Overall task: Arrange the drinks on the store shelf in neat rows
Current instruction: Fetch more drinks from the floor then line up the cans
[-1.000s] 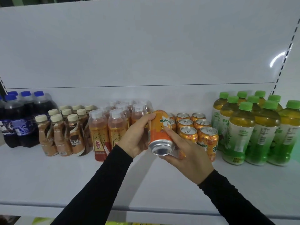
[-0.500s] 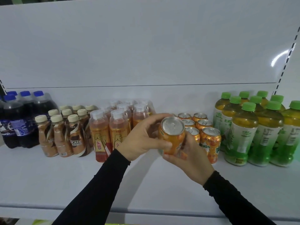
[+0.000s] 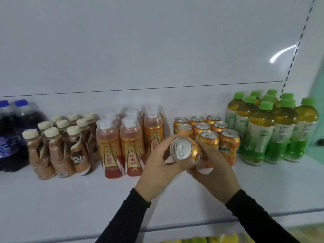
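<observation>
An orange soda can (image 3: pixel 184 150) is held upright over the white shelf (image 3: pixel 70 199), its silver pull-tab top facing me. My left hand (image 3: pixel 158 170) grips its left side, thumb curled under the rim. My right hand (image 3: pixel 213 174) wraps its right side and bottom. The can is just in front of the left column of several matching orange cans (image 3: pixel 208 130), which stand in rows at the shelf's back.
From left to right stand dark blue-capped soda bottles (image 3: pixel 14 135), coffee bottles with cream caps (image 3: pixel 59 149), orange energy-drink bottles (image 3: pixel 129 139) and green-capped tea bottles (image 3: pixel 270 128). The shelf's front edge (image 3: pixel 175 228) runs below my forearms. A slotted upright (image 3: pixel 296 48) rises at right.
The can was tilted with its bottom toward me; both hands turned it upright, top now facing me, and brought it lower in front of the can rows.
</observation>
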Tool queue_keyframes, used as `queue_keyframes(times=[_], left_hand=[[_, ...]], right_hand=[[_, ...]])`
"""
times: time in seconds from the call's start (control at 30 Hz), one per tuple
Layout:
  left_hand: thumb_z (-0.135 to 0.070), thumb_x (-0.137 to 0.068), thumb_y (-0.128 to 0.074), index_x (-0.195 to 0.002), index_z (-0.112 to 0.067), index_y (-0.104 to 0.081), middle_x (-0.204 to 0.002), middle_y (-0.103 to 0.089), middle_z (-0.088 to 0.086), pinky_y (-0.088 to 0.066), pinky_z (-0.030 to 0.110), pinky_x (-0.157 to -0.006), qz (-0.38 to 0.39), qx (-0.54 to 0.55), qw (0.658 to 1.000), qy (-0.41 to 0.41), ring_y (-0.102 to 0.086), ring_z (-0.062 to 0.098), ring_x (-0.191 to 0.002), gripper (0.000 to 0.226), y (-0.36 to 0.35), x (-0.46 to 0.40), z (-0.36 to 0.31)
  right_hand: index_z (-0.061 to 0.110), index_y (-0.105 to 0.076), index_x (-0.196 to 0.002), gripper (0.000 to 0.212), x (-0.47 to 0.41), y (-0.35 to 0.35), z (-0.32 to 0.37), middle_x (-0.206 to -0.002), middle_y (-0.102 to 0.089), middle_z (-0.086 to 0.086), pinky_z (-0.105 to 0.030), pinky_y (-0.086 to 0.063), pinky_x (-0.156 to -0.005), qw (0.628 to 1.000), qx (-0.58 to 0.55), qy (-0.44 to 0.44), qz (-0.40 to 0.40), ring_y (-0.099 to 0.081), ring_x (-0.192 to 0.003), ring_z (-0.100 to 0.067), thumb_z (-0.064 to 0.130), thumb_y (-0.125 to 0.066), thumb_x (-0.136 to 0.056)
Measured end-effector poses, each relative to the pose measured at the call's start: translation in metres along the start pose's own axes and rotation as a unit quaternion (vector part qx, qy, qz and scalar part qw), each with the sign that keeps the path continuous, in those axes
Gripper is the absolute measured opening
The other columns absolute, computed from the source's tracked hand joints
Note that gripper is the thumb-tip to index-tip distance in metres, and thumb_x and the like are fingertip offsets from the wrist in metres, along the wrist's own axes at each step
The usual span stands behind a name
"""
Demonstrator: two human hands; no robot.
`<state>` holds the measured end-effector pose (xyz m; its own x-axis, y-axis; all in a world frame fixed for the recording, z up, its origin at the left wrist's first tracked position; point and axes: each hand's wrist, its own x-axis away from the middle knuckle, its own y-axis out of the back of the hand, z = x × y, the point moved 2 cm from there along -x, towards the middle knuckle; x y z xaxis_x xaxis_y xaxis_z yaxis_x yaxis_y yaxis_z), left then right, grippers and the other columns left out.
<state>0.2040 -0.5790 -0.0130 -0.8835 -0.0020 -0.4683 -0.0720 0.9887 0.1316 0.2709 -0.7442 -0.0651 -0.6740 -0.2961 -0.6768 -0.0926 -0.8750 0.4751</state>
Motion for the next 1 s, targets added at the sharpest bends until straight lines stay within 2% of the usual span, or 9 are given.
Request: queue_keyframes(times=[0.13,0.23,0.3,0.33,0.43,0.6,0.77,0.9,1.0], left_hand=[[-0.025,-0.077,-0.085,-0.122,-0.026,-0.062,-0.12,-0.069,-0.008,-0.055,0.038,-0.094,0.02,0.064,0.997,0.027,-0.064,0.013,-0.114,0.051,-0.012,0.0,0.014],[-0.036,-0.069,-0.083,-0.114,-0.037,-0.068,-0.12,-0.07,-0.002,-0.053,0.054,-0.098,0.04,0.103,0.993,0.048,-0.066,0.022,-0.115,0.048,-0.034,-0.001,0.017],[-0.038,-0.067,-0.083,-0.11,-0.042,-0.07,-0.119,-0.071,-0.001,-0.051,0.06,-0.098,0.045,0.117,0.991,0.051,-0.066,0.025,-0.113,0.045,-0.054,-0.002,0.015],[-0.038,-0.067,-0.082,-0.108,-0.043,-0.07,-0.117,-0.071,-0.001,-0.052,0.06,-0.097,0.051,0.121,0.99,0.05,-0.067,0.026,-0.112,0.043,-0.066,-0.002,0.014],[-0.037,-0.068,-0.08,-0.106,-0.044,-0.071,-0.116,-0.071,0.0,-0.054,0.059,-0.094,0.077,0.134,0.987,0.052,-0.066,0.027,-0.112,0.04,-0.11,0.002,0.009],[-0.034,-0.066,-0.08,-0.102,-0.041,-0.074,-0.109,-0.073,-0.005,-0.06,0.041,-0.083,0.124,0.181,0.973,0.074,-0.068,0.023,-0.106,0.037,-0.21,0.014,0.003],[-0.037,-0.063,-0.079,-0.1,-0.043,-0.073,-0.109,-0.073,-0.005,-0.057,0.036,-0.074,0.168,0.175,0.965,0.096,-0.069,0.022,-0.102,0.039,-0.335,0.04,0.009],[-0.039,-0.064,-0.08,-0.106,-0.037,-0.071,-0.111,-0.072,-0.003,-0.059,0.037,-0.079,0.244,0.149,0.952,0.11,-0.069,0.019,-0.104,0.043,-0.442,0.063,0.018],[-0.041,-0.064,-0.081,-0.112,-0.03,-0.066,-0.111,-0.073,-0.003,-0.059,0.032,-0.081,0.318,0.123,0.933,0.118,-0.07,0.016,-0.105,0.051,-0.52,0.078,0.029]], right_hand=[[0.026,-0.042,-0.145,0.085,0.026,0.017,0.002,-0.137,-0.052,0.007,-0.002,-0.031,-0.1,0.997,0.062,-0.04,-0.011,-0.047,-0.123,-0.006,0.029,-0.086,-0.073],[0.027,-0.04,-0.146,0.084,0.047,0.047,0.002,-0.14,-0.045,0.007,-0.002,-0.027,-0.102,0.992,0.106,-0.065,-0.024,-0.042,-0.128,-0.005,0.048,-0.08,-0.075],[0.032,-0.035,-0.147,0.082,0.066,0.075,0.003,-0.14,-0.042,0.009,-0.003,-0.024,-0.103,0.985,0.146,-0.074,-0.044,-0.037,-0.128,0.0,0.062,-0.069,-0.078],[0.03,-0.035,-0.148,0.082,0.077,0.09,0.002,-0.141,-0.043,0.007,-0.008,-0.026,-0.105,0.98,0.176,-0.08,-0.051,-0.037,-0.129,-0.001,0.066,-0.064,-0.081],[0.017,-0.039,-0.148,0.079,0.116,0.14,-0.009,-0.146,-0.046,-0.007,-0.022,-0.029,-0.11,0.958,0.262,-0.084,-0.081,-0.04,-0.135,-0.02,0.062,-0.057,-0.086],[0.014,-0.04,-0.146,0.072,0.2,0.243,-0.027,-0.146,-0.044,-0.016,-0.039,-0.036,-0.109,0.915,0.366,-0.119,-0.117,-0.043,-0.134,-0.034,0.056,-0.055,-0.089],[0.01,-0.042,-0.146,0.073,0.296,0.354,-0.044,-0.15,-0.041,-0.015,-0.038,-0.03,-0.114,0.864,0.443,-0.209,-0.12,-0.034,-0.141,-0.03,0.058,-0.047,-0.092],[0.01,-0.042,-0.146,0.073,0.372,0.424,-0.059,-0.15,-0.04,-0.015,-0.04,-0.028,-0.112,0.819,0.483,-0.284,-0.12,-0.033,-0.141,-0.03,0.059,-0.045,-0.092],[0.01,-0.042,-0.147,0.075,0.422,0.466,-0.077,-0.15,-0.041,-0.016,-0.046,-0.033,-0.113,0.798,0.48,-0.343,-0.127,-0.036,-0.14,-0.033,0.06,-0.043,-0.091]])
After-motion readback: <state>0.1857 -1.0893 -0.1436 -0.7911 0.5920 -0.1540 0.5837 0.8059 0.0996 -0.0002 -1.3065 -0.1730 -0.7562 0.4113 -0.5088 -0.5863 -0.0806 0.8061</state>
